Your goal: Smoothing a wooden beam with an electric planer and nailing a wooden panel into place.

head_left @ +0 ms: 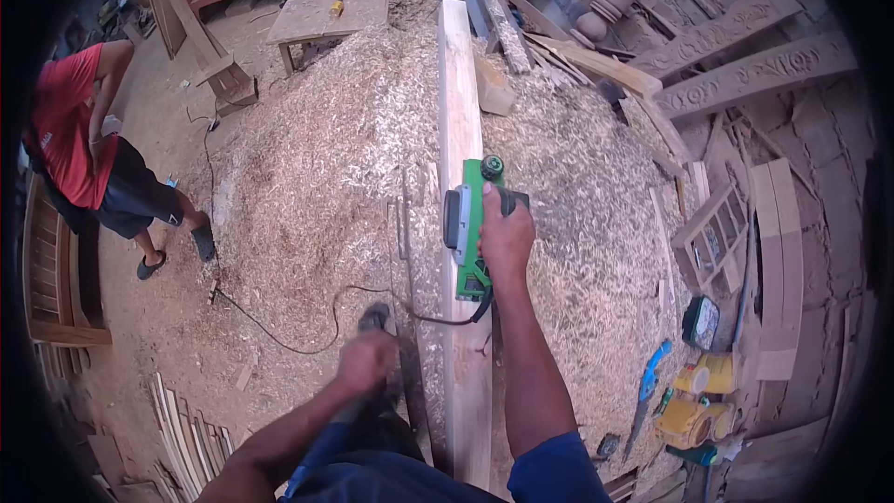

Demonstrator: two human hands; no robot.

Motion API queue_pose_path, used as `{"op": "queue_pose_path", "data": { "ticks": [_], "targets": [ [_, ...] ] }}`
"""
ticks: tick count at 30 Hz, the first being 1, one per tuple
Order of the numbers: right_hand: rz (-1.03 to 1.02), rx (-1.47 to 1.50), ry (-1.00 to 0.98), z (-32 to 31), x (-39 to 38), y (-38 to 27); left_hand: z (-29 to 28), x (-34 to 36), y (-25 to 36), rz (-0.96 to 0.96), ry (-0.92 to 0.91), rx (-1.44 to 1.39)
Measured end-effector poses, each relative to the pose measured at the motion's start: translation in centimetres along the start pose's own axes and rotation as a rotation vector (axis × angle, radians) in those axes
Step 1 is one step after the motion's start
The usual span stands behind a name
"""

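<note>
A green electric planer [473, 224] rests on top of a long pale timber beam [456, 84] that runs away from me. My right hand [507, 231] is closed around the planer's black rear handle. Ahead of my fingers stands the planer's round front knob [492, 166]. From its rear a dark power cord [433, 319] loops off to the left. My left hand [366, 363] hovers left of the beam, above my shoe, touching neither beam nor planer. Motion blurs its fingers, so their shape is unclear.
Wood shavings [317, 168] cover the ground. At left stands a person in a red shirt [79, 121], near the trailing cord. A low table [331, 19] is at the back. To the right lie a blue-handled saw [655, 363], yellow power tools [689, 419] and carved boards [764, 70].
</note>
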State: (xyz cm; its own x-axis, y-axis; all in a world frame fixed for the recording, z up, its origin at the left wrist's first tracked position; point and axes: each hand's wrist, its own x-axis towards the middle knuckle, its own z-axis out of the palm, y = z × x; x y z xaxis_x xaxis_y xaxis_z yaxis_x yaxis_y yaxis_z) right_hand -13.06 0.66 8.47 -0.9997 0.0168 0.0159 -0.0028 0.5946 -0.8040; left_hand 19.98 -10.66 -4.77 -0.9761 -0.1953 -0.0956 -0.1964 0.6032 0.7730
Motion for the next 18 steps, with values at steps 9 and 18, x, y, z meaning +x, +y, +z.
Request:
{"op": "queue_pose_path", "data": {
  "ticks": [9, 18],
  "targets": [
    [0.023, 0.042, -0.042, 4.2, 10.7, -5.6, 0.2, 18.0, 12.7, 0.719, -0.179, -0.023],
    [0.096, 0.119, -0.092, 11.1, 24.8, -12.1, 0.4, 27.8, 11.1, 0.753, -0.196, 0.108]
  ]
}}
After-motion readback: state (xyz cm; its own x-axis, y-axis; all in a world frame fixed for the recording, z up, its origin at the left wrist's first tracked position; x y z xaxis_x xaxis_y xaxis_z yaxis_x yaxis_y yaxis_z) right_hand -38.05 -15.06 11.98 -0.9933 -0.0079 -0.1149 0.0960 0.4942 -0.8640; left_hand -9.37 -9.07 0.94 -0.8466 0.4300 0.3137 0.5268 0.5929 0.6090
